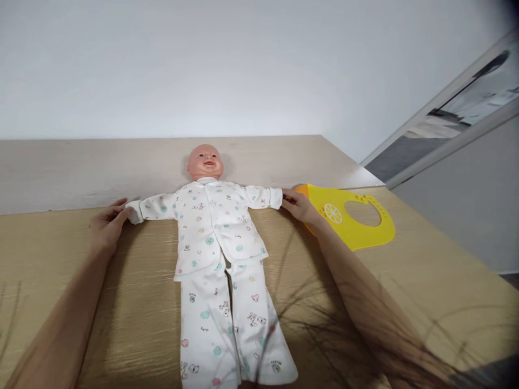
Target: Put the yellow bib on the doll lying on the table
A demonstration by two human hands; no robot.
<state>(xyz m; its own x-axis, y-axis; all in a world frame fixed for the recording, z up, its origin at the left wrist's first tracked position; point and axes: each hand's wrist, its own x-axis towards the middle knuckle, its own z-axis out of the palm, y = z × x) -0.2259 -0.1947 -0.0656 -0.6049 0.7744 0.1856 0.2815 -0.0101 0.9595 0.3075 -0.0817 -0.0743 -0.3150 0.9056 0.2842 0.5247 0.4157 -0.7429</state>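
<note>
"Where's the baby doll [205, 162] lying?"

"On its back, midway along the tabletop [138, 329], between the person's two arms. Its head rests on the paler back strip, towards the white wall [203, 65], and its legs point to the person."

"And what is it dressed in?"

"A white long-sleeved jacket [211, 227] printed with small animals and coloured spots, over matching white trousers [243, 324]. The jacket's front edges part near the bottom, and there's a gap in the trousers between the legs. Both sleeves stretch out sideways."

"What's the left hand [107, 226] doing?"

"Its grip is closed on the end of the left-hand sleeve cuff [134, 212], thumb and fingers pinching the cloth."

"The right hand [299, 205] too?"

"Its fingertips meet the end of the right-hand sleeve cuff [275, 198]. Whether that grip is pinched on the cloth or only touching, I can't tell from here."

"What's that yellow thing beside it?"

"A bib [368, 232], lying flat on the tabletop just past the right hand, which covers a bit of its orange edge. It has a white citrus slice printed on it and a rounded neck opening."

"And those dark strands?"

"Loose hair [324, 324], hanging in front of the right forearm."
</note>
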